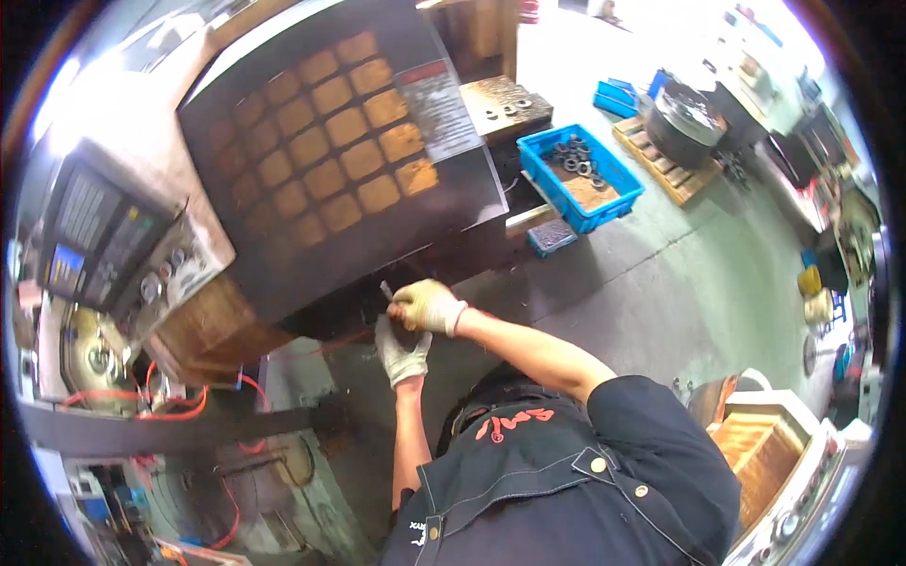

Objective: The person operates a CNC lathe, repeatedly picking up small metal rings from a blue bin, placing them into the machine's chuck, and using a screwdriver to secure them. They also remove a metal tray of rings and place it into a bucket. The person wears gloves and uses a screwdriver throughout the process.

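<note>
Both my hands wear pale work gloves and meet just in front of the dark machine door point(330, 259). My right hand point(430, 307) is closed around a slim grey metal piece point(386, 291), whose end sticks out past the fingers toward the machine; its kind cannot be made out. Just below it, my left hand point(402, 357) is curled with thumb and fingers around a dark shape that is mostly hidden between the two gloves. The hands are close together, nearly touching.
Right of the door, a blue crate point(583, 224) holds several dark metal rings, with a smaller blue bin point(551, 238) below. A worktop point(505, 104) carries more rings. The control panel point(99, 231) stands left; red hoses point(179, 412) run below it. A wooden pallet point(661, 162) lies at far right.
</note>
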`<action>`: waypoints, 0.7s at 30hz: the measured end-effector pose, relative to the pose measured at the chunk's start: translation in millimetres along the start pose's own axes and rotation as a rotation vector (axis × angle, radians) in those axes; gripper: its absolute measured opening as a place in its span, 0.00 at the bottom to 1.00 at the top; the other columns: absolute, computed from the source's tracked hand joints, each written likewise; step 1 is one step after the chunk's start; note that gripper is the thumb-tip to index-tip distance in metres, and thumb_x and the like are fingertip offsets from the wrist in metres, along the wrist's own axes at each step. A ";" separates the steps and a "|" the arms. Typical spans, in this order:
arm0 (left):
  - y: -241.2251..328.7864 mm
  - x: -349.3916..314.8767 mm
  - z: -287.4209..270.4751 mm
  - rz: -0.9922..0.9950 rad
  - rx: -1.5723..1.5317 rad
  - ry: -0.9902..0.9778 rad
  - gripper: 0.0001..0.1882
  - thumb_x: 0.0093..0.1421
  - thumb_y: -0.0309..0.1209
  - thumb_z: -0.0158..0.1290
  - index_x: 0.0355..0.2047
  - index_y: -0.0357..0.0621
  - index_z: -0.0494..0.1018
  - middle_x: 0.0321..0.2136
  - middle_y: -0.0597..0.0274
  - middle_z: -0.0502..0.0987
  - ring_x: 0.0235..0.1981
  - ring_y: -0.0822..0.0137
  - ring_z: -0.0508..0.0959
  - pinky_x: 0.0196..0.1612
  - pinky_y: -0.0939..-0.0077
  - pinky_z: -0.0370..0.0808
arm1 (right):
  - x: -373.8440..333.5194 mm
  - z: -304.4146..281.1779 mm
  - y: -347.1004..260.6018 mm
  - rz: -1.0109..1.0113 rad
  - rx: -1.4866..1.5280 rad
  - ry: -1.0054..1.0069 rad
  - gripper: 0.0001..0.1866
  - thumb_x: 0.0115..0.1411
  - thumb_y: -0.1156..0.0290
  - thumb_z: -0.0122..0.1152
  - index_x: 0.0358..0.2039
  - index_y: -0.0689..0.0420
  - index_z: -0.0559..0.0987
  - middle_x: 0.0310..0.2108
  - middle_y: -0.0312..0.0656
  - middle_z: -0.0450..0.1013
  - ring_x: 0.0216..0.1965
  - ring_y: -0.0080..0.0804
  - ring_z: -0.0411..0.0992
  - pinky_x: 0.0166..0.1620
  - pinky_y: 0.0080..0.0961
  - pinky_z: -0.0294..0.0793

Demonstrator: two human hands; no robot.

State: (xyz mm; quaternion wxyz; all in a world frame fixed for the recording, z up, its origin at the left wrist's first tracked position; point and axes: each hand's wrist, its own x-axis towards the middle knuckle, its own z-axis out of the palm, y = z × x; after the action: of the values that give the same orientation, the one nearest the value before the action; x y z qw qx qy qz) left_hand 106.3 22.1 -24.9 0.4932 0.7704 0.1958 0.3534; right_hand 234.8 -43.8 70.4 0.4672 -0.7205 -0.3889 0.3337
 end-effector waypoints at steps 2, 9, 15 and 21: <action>-14.0 0.6 -0.2 -0.298 -0.599 -0.100 0.30 0.57 0.25 0.49 0.58 0.43 0.52 0.51 0.61 0.63 0.54 0.66 0.63 0.56 0.69 0.61 | -19.2 5.3 -19.6 -0.369 -0.193 -0.004 0.12 0.49 0.61 0.54 0.29 0.54 0.80 0.26 0.46 0.75 0.31 0.43 0.74 0.36 0.32 0.72; -29.6 -14.2 -13.9 -0.383 -0.778 -0.421 0.22 0.60 0.33 0.47 0.53 0.49 0.57 0.44 0.65 0.67 0.46 0.69 0.69 0.50 0.71 0.67 | -63.0 -18.5 -46.3 -0.103 0.471 -0.122 0.14 0.55 0.64 0.54 0.37 0.61 0.77 0.28 0.41 0.75 0.30 0.26 0.72 0.35 0.24 0.70; 9.7 -29.8 6.5 -0.368 -0.698 0.009 0.13 0.51 0.19 0.54 0.36 0.46 0.68 0.34 0.68 0.72 0.36 0.72 0.71 0.45 0.75 0.67 | -71.7 -88.5 79.0 0.008 1.145 0.366 0.17 0.49 0.80 0.53 0.42 0.62 0.71 0.33 0.42 0.71 0.33 0.28 0.71 0.38 0.22 0.72; -82.0 -70.2 -35.8 -0.731 -0.888 0.032 0.11 0.57 0.24 0.49 0.41 0.46 0.66 0.35 0.69 0.70 0.38 0.72 0.70 0.43 0.71 0.69 | -79.5 -165.6 108.7 -0.007 1.568 0.491 0.17 0.59 0.78 0.43 0.49 0.64 0.67 0.44 0.48 0.68 0.49 0.37 0.68 0.45 0.28 0.74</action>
State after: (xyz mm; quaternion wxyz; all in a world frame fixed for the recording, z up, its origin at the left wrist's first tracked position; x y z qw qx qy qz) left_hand 36.4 34.5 -113.9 0.8564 0.3663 0.2897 0.2201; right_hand 363.9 -210.0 34.8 0.9078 -0.2360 0.0681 0.3399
